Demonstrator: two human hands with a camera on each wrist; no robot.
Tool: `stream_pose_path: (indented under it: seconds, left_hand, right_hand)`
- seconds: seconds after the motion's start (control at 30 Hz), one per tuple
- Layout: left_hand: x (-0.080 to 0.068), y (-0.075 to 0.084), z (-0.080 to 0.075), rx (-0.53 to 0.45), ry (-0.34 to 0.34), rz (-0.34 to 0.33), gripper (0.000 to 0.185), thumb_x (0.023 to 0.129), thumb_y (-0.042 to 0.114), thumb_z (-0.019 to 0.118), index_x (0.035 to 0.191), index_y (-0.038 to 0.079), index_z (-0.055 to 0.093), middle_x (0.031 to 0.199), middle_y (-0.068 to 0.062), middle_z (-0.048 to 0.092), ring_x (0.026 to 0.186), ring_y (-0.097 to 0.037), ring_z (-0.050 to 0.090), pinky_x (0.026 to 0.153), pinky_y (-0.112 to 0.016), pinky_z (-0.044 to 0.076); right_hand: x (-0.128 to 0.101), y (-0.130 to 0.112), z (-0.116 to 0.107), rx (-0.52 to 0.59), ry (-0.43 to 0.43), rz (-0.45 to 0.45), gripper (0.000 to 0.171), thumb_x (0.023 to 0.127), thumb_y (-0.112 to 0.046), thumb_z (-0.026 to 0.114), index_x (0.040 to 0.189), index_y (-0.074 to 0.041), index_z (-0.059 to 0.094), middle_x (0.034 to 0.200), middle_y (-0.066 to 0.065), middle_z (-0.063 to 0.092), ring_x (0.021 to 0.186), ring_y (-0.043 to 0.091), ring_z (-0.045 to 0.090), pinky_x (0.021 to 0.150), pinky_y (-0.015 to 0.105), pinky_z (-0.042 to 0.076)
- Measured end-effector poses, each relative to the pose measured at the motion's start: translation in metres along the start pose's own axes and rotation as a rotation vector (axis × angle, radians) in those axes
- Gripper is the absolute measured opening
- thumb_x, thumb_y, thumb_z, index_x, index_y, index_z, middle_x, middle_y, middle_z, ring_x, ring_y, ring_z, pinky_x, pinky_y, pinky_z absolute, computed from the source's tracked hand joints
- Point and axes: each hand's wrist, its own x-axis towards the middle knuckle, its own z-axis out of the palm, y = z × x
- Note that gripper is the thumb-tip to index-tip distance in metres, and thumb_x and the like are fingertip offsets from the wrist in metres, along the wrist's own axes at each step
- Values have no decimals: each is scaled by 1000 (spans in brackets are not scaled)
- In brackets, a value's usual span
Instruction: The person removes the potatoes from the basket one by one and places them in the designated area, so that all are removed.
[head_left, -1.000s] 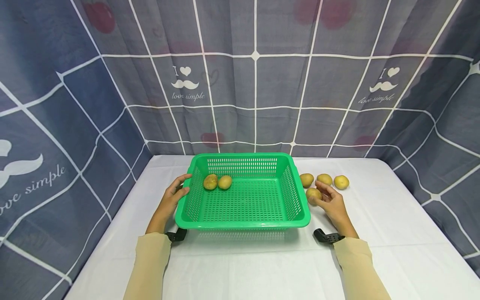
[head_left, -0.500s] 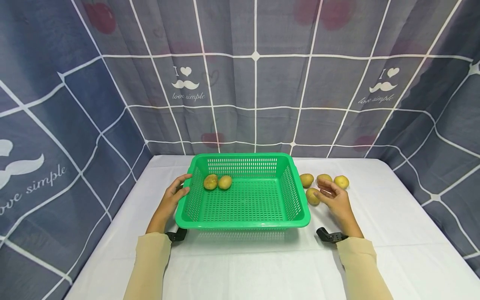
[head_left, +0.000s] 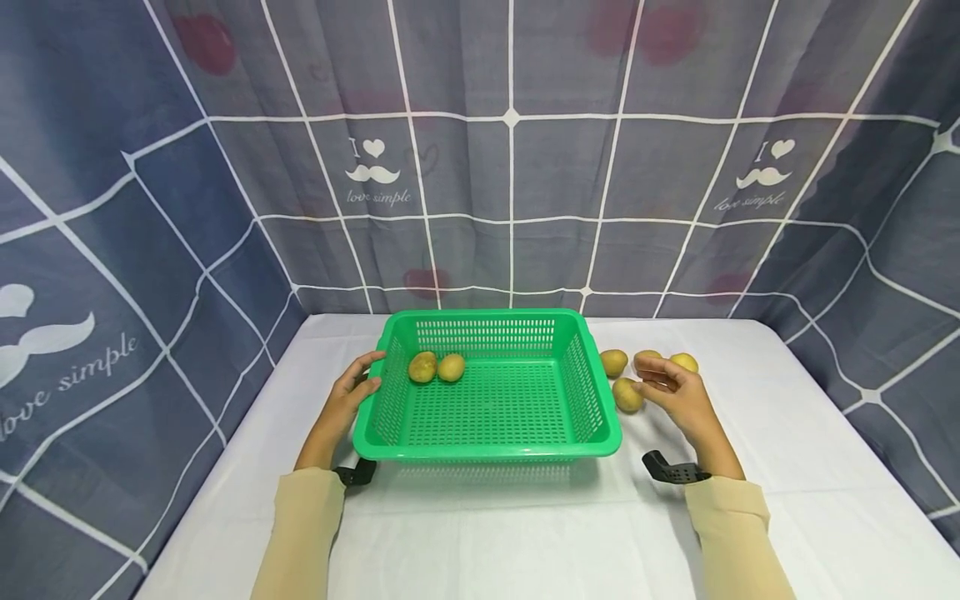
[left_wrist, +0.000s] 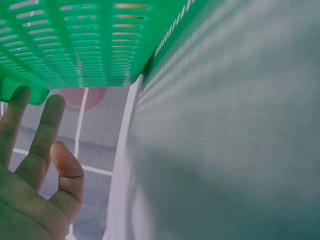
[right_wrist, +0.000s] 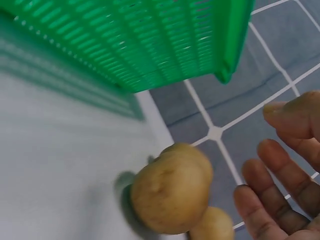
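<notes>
A green plastic basket stands on the white cloth, with two potatoes in its back left corner. My left hand touches the basket's left rim from outside; in the left wrist view its fingers extend upward below the rim. Just right of the basket, my right hand hovers beside a potato, fingers loosely bent and nothing between them. In the right wrist view, a gap shows between that hand and the nearest potato.
More potatoes lie behind the right hand: one by the basket's right side, another partly covered by the fingers, and one farther right. A grey checked curtain hangs behind and along both sides of the table.
My right hand lets go of the front potato and draws back to the right, the potato staying on the cloth. The left hand keeps its place at the rim.
</notes>
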Motion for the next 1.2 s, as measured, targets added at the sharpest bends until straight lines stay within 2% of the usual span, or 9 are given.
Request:
stream_pose_path:
  seconds: [0.2, 0.3, 0.43, 0.57, 0.7, 0.8, 0.93, 1.1, 1.2]
  left_hand:
    - [0, 0, 1, -7, 4, 3, 51, 111, 10, 47, 160, -6, 41, 174, -28, 24, 161, -54, 16, 125, -68, 21]
    - [1, 0, 1, -7, 3, 9, 51, 112, 9, 47, 160, -6, 41, 174, -28, 24, 161, -54, 16, 126, -69, 20]
    - [1, 1, 1, -11, 2, 0, 51, 111, 10, 48, 160, -5, 40, 174, -27, 25, 159, -52, 20, 124, -68, 24]
    - [1, 2, 1, -13, 3, -4, 52, 111, 10, 48, 161, -5, 40, 174, -27, 25, 159, -51, 22, 123, -67, 25]
    - [2, 1, 1, -12, 4, 4, 51, 112, 10, 48, 160, -5, 41, 174, -27, 25, 160, -52, 20, 124, -68, 23]
    - [2, 1, 1, -11, 5, 5, 51, 112, 10, 48, 160, -4, 41, 174, -27, 24, 160, -53, 18, 124, -69, 22]
    - [2, 1, 1, -13, 1, 0, 51, 112, 11, 48, 161, -4, 41, 175, -27, 22, 161, -53, 17, 125, -70, 21]
    - [1, 2, 1, -13, 5, -1, 51, 111, 11, 48, 160, -4, 42, 175, -27, 23, 160, -53, 17, 124, -69, 23]
    - [0, 2, 1, -12, 2, 0, 51, 111, 11, 48, 159, -5, 41, 174, -28, 23, 160, -52, 19, 123, -68, 25]
  right_hand:
    - [-2, -13, -4, -11, -73, -31, 43, 99, 6, 72, 137, 21, 59, 123, -11, 70, 108, -4, 66, 91, 13, 54]
    - [-3, -21, -6, -25, -130, -54, 42, 99, 7, 71, 137, 22, 58, 118, -18, 70, 107, -3, 68, 89, 14, 54]
    - [-1, -31, -7, -18, -195, -110, 39, 97, 10, 71, 134, 21, 60, 115, -22, 71, 106, 0, 70, 90, 15, 55]
    - [2, -38, -8, 3, -245, -153, 34, 96, 13, 69, 131, 13, 67, 118, -20, 73, 105, 0, 71, 90, 15, 56]
    - [4, -45, -9, 17, -284, -144, 35, 97, 12, 69, 131, 3, 71, 120, -21, 73, 105, 1, 72, 89, 16, 56]
    - [5, -51, -9, 11, -311, -139, 35, 97, 11, 69, 132, 11, 67, 119, -20, 74, 105, 3, 73, 89, 17, 57]
    - [8, -58, -9, -8, -345, -132, 40, 98, 9, 69, 135, 21, 59, 120, -16, 75, 105, 7, 74, 89, 18, 57]
    - [13, -63, -6, -6, -398, -112, 40, 99, 5, 71, 136, 16, 63, 124, 3, 78, 108, 12, 75, 91, 20, 58]
    - [17, -67, -3, -11, -442, -97, 42, 99, 2, 72, 138, 16, 62, 124, 8, 78, 109, 13, 75, 92, 21, 58]
